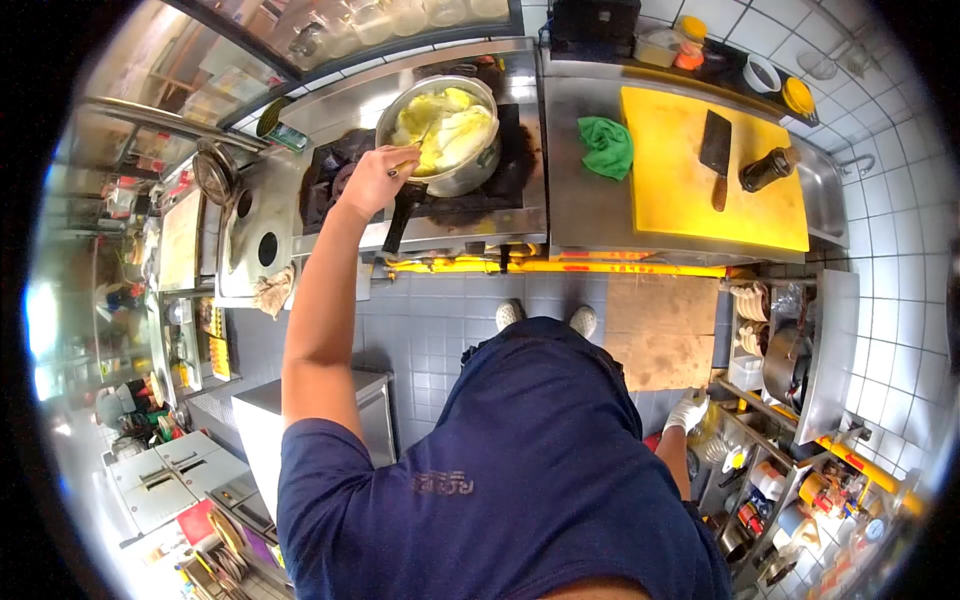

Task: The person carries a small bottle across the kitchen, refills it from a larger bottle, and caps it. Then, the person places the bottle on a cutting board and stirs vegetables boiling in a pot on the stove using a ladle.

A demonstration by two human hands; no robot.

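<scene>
Our left hand [378,180] grips utensil [394,172] at pot [470,180] — stove edge [470,239], then floor [435,315], nearer us than pot; right hand [688,411] — grip unclear.

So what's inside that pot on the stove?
Pale yellow-green leaves fill the visible part of the pot. They cover its bottom, so anything beneath them can't be seen.

Your left hand [376,182] hides most of the tool [393,173], whose tip is lost in the food [464,140]. Whether your right hand [688,411] touches the wire item [712,430] beside it is too small to tell; your shirt's [540,420] print [443,484] is blurred.
</scene>
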